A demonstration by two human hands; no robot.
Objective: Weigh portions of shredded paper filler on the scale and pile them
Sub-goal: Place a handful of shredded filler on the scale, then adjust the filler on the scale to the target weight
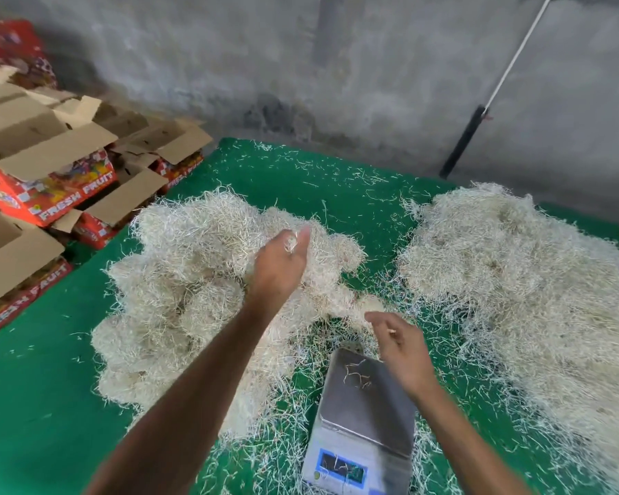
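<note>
A small digital scale [365, 419] with a steel pan stands on the green mat [43, 405]; only a few loose shreds lie on its pan. To its left spreads a lumpy pile of pale shredded paper filler [179, 280] made of several rounded clumps. A second, larger pile of filler [522, 280] lies to the right. My left hand [281, 266] reaches out over the left pile, fingers straight, a few shreds clinging near the fingertips. My right hand [402, 346] hovers above the scale's far edge, fingers relaxed and holding nothing.
Open red "Fresh Fruit" cartons [51, 187] with brown flaps are stacked along the left. A grey wall [336, 66] closes off the back, with a black-and-white pole [479, 116] leaning against it. Stray shreds litter the mat around the scale.
</note>
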